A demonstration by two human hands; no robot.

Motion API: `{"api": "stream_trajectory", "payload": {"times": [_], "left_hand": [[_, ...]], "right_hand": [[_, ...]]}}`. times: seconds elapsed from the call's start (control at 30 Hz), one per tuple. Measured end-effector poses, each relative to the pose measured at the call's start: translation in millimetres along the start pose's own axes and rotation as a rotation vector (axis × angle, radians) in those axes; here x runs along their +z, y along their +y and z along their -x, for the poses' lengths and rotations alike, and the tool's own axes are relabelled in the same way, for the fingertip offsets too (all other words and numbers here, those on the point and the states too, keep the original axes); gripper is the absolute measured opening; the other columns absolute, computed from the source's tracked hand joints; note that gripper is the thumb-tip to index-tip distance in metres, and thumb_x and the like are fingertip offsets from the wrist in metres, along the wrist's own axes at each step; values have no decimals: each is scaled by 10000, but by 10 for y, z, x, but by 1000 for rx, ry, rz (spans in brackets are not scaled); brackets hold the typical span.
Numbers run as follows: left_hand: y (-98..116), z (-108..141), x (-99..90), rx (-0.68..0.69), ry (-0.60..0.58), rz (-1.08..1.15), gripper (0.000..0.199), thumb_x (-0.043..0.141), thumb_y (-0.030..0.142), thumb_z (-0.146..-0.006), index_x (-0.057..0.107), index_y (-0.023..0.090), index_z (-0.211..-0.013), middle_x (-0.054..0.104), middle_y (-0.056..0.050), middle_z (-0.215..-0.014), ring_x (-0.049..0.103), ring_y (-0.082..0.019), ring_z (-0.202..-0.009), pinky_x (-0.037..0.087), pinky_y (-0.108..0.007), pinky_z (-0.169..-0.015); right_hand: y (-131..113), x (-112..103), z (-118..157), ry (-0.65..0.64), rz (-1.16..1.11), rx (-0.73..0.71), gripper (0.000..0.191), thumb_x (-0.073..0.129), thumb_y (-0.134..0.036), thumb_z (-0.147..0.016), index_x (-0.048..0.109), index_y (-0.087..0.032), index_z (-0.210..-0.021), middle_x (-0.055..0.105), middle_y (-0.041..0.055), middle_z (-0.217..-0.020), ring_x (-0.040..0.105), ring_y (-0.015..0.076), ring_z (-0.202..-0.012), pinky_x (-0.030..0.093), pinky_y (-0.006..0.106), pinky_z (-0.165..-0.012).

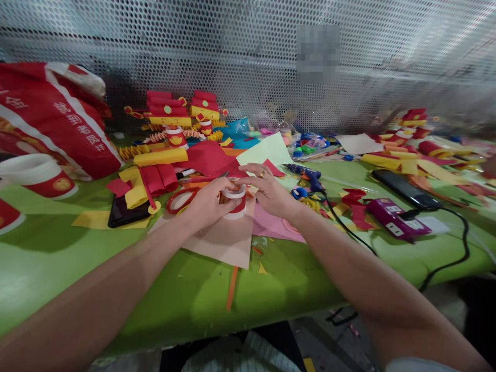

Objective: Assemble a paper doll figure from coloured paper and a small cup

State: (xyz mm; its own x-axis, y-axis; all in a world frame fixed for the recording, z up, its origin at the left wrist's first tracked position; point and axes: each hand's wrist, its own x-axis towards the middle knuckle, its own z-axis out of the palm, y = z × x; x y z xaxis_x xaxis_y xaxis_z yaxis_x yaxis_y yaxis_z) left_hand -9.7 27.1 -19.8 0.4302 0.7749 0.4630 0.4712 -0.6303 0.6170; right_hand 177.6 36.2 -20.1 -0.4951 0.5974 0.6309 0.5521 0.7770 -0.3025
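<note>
A small red and white paper cup [234, 205] stands near the middle of the table on a pale brown paper sheet [228, 243]. My left hand [209, 199] is wrapped round the cup's left side. From the right, my right hand [269, 191], with a ring on one finger, reaches over to the cup's rim, its fingertips close to the left hand's. Whether those fingertips pinch anything is too small to tell. Red-handled scissors [180, 200] lie just left of my left hand, partly hidden. A pink sheet [275, 226] lies below my right hand.
Finished paper figures [170, 121] stand at the back left. A glue gun [306, 173] and its black cable lie right of the hands, with a purple power socket [397, 218] and a phone [405, 188] beyond. Paper cups [42, 175], a red bag [58, 119] and another phone [126, 212] are left.
</note>
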Motion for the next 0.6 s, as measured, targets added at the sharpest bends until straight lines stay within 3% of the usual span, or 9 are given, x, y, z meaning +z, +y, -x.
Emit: {"api": "stream_trajectory", "payload": {"times": [0.6], "left_hand": [[-3,1,2,-7,4,-28,187,587,242,-727,524,198,-899,626,-11,-936,597,-160,-855,470,-282,-731]], "right_hand": [[24,38,20,11,16,-6,545,338,44,-616,577,-219,-1029,547,66,-1205,427,213,-1177,356,494,-1007]]}}
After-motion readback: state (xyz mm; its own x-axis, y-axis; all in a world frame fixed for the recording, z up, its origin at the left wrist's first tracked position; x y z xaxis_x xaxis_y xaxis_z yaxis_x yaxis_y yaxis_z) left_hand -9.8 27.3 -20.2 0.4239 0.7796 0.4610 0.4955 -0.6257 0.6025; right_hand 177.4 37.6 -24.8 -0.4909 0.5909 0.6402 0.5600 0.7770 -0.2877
